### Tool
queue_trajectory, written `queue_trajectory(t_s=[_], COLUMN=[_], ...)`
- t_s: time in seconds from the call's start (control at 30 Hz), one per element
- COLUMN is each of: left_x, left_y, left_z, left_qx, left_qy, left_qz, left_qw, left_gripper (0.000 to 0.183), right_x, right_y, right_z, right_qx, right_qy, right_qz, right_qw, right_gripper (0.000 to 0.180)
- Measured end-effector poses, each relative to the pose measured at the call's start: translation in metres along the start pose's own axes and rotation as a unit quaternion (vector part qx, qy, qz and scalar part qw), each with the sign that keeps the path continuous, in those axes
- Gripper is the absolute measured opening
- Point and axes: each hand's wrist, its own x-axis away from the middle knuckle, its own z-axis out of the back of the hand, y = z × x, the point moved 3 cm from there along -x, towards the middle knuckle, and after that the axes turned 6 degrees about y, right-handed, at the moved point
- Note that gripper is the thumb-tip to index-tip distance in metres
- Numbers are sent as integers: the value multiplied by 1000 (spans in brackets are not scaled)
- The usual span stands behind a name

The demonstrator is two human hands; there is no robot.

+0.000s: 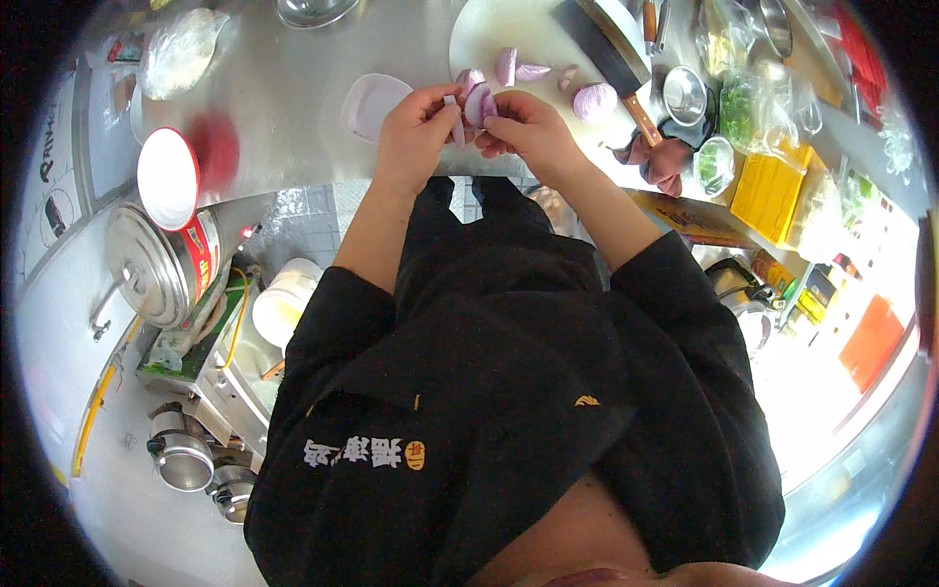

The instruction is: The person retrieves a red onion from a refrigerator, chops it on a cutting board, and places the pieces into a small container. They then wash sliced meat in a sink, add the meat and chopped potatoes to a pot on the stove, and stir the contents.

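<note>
Just above the counter's near edge, my left hand (415, 136) pinches a thin pale onion slice (455, 121) between thumb and fingers. Close beside it, my right hand (534, 133) grips a purple onion piece (480, 105) whose layers are parting. Behind them lies a round white cutting board (480, 33). On it are a cut onion wedge (506, 66), a smaller onion piece (532, 72) and a rounded purple onion piece (595, 103). A cleaver (605, 45) with a wooden handle rests across the board's right side. Left of my hands sits a shallow whitish dish (370, 106).
A red-rimmed white container (168, 178) stands at the counter's left edge, near a plastic bag (182, 53). To the right are a metal bowl (685, 95), a cup of greens (714, 166), bagged greens (739, 110) and a yellow box (772, 192). A lidded metal pot (147, 264) stands lower left.
</note>
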Motion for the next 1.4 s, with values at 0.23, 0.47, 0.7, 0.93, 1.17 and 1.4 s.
queue_trajectory(t_s=[0.23,0.47,0.7,0.93,1.17,1.4], left_x=[3,13,16,0,-11,-13], left_y=[-9,-21,-19,-28,-19,-16], left_z=[11,57,73,87,89,101], left_qx=[-166,-35,-17,38,-179,-195], left_qy=[-3,43,50,112,117,106], left_qz=[-51,27,-10,40,-144,-156], left_qw=[985,998,999,992,966,962], left_gripper=[32,35,33,29,36,25], right_x=[-4,-12,-21,-27,-38,-52], right_y=[13,29,20,14,13,23], right_z=[-13,-59,-73,-89,-97,-103], right_qx=[227,81,159,163,323,252], right_qy=[-2,-5,10,69,116,83], right_qz=[86,-27,46,77,251,167], right_qw=[970,996,986,981,905,950], right_gripper=[26,27,26,20,23,31])
